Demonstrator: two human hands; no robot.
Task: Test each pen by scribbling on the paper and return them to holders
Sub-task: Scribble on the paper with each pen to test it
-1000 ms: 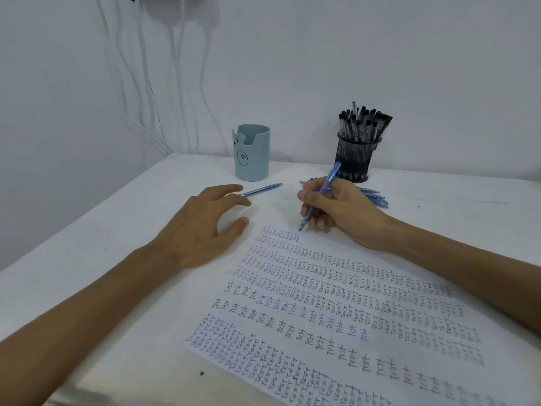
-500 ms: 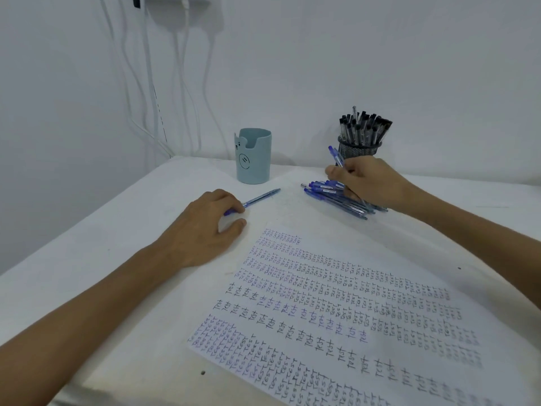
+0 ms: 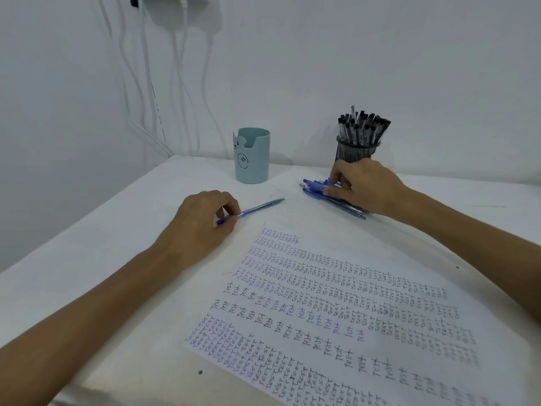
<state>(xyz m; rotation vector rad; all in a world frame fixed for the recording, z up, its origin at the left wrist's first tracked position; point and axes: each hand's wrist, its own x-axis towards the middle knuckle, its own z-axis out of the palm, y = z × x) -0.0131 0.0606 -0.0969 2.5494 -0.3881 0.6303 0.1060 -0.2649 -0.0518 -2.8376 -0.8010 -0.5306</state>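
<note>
Paper (image 3: 336, 312) filled with handwritten "TEST" rows, black and blue

White table (image 3: 96, 230) set in a corner of plain white walls (image 3: 380, 54), white cables (image 3: 181, 92) hanging down

pale teal holder (image 3: 252, 155) with a black face drawing, black mesh holder (image 3: 355, 150), blue pens (image 3: 328, 194), white paper (image 3: 351, 303) rowed in black and purple writing.

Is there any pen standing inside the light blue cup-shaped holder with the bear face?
No, nothing rises above the rim of the light blue bear-face holder; the standing pens are in the black mesh holder.
</note>
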